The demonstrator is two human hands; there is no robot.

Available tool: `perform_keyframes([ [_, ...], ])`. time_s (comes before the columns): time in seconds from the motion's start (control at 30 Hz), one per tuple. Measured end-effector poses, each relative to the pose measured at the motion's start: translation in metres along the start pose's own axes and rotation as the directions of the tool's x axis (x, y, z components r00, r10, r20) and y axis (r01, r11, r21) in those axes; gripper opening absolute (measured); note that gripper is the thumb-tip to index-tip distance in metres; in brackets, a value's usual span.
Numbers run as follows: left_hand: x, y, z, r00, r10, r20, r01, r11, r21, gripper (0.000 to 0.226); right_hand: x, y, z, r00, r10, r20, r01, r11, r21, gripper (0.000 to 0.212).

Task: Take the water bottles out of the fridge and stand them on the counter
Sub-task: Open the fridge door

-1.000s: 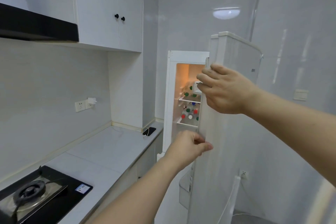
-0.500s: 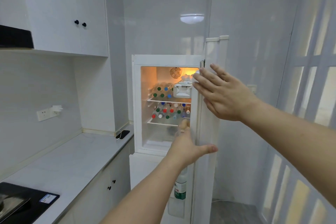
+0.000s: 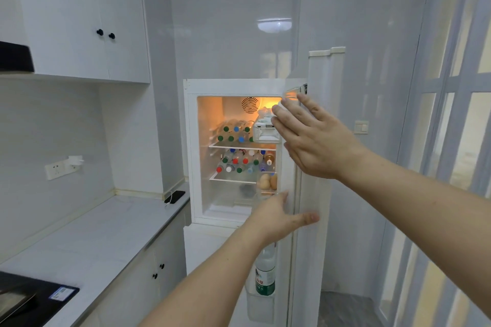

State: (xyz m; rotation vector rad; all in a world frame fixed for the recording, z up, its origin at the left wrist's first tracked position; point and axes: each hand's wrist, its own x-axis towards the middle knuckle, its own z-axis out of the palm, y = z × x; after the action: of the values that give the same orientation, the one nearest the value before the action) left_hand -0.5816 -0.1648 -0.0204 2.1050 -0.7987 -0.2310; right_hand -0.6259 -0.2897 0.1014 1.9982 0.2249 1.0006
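A: While the door (image 3: 316,141) stands open, step is access: right hand (image 3: 316,138) flat on it, left hand (image 3: 279,216) spread, both holding nothing; table (image 3: 87,231) bare of bottles

B: Bottles (image 3: 239,160) lie on fridge shelves; next, left grip must close round one

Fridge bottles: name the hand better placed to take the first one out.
Left. The left hand is open, low at the fridge opening below the shelved bottles. The right hand lies flat against the open door, farther right.
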Motion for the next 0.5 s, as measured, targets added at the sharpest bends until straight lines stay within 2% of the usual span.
perform_keyframes([
  [0.13, 0.001, -0.032, -0.052, 0.997, -0.002, -0.074, 0.009, 0.995, 0.104, 0.078, 0.035, -0.022, 0.004, 0.998, 0.005, -0.065, 0.001, 0.996, 0.091, 0.051],
  [0.27, 0.014, -0.078, -0.120, 0.972, -0.038, -0.231, 0.104, 0.953, 0.283, 0.070, 0.079, -0.052, 0.020, 0.994, 0.050, -0.101, -0.028, 0.978, 0.206, 0.048],
  [0.4, 0.038, -0.124, -0.188, 0.942, -0.067, -0.330, 0.184, 0.923, 0.338, 0.066, 0.132, -0.098, 0.044, 0.988, 0.114, -0.101, -0.076, 0.945, 0.319, 0.052],
  [0.5, 0.068, -0.153, -0.231, 0.932, -0.049, -0.358, 0.191, 0.908, 0.373, 0.063, 0.173, -0.132, 0.072, 0.985, 0.171, -0.034, -0.145, 0.910, 0.389, 0.056],
])
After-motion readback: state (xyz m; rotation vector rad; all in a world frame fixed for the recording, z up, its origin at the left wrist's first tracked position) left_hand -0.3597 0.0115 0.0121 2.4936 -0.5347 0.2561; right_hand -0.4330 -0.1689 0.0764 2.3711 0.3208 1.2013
